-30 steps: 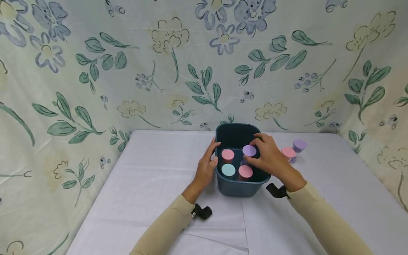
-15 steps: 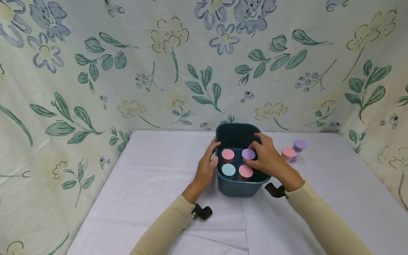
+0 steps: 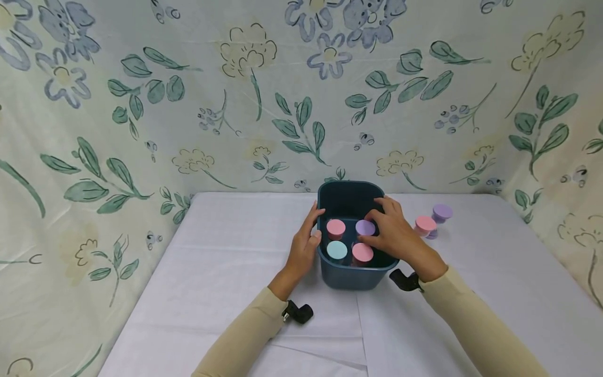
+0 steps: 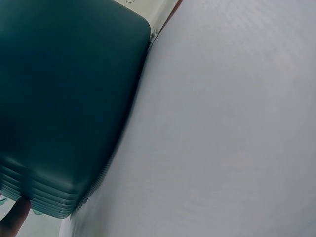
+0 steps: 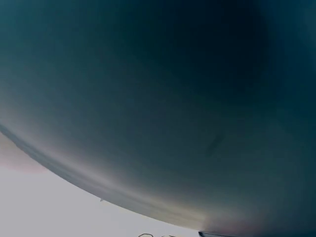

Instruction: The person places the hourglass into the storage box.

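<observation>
A dark teal plastic bin (image 3: 354,279) stands on the table in the head view. My left hand (image 3: 303,245) grips its left side, fingertips hooked at the rim; the left wrist view shows one fingertip (image 4: 19,210) by the bin's ribbed rim (image 4: 42,195). Reaching over the right wall, my right hand (image 3: 395,233) pinches a purple hourglass-shaped piece (image 3: 365,227) inside, thumb and index finger at its flat round top. Around it in the bin are two pink-topped pieces, one at the left (image 3: 336,228) and one nearer (image 3: 362,253), plus a mint-topped piece (image 3: 336,250).
Right of the bin stand a pink piece (image 3: 425,224) and a purple piece (image 3: 442,212), close together. White cloth covers the table (image 3: 226,262). A floral curtain (image 3: 264,104) rises behind its far edge. The bin's wall (image 5: 148,108) fills most of the right wrist view.
My right hand has lowered slightly toward the left with the purple piece, which now sits lower in the bin. The left hand keeps its grip on the bin.
</observation>
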Motion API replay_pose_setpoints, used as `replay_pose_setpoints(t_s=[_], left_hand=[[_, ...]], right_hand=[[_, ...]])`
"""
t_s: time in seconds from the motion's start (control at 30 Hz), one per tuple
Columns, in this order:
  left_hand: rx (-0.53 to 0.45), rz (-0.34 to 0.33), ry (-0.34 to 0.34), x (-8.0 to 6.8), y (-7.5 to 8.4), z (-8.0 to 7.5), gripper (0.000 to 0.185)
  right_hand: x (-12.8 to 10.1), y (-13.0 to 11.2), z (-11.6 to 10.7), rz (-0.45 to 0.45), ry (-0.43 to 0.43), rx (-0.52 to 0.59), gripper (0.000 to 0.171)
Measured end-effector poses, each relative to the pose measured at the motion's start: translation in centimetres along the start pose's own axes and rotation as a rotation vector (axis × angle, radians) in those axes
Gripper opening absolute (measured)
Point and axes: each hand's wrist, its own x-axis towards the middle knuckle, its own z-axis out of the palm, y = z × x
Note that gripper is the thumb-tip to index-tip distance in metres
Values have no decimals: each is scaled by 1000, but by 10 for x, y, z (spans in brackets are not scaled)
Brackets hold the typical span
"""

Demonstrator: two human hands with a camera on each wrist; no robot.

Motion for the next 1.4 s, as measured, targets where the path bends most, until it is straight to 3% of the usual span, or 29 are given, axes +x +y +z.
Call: replay_pose_setpoints(t_s=[0.77, 1.4], left_hand=[[-5, -1, -6, 0, 0, 0, 51], [-4, 16, 1, 0, -1, 1, 51]], right_hand=[[1, -2, -2, -3, -59, -35, 41], [0, 0, -2, -14, -39, -7, 44]])
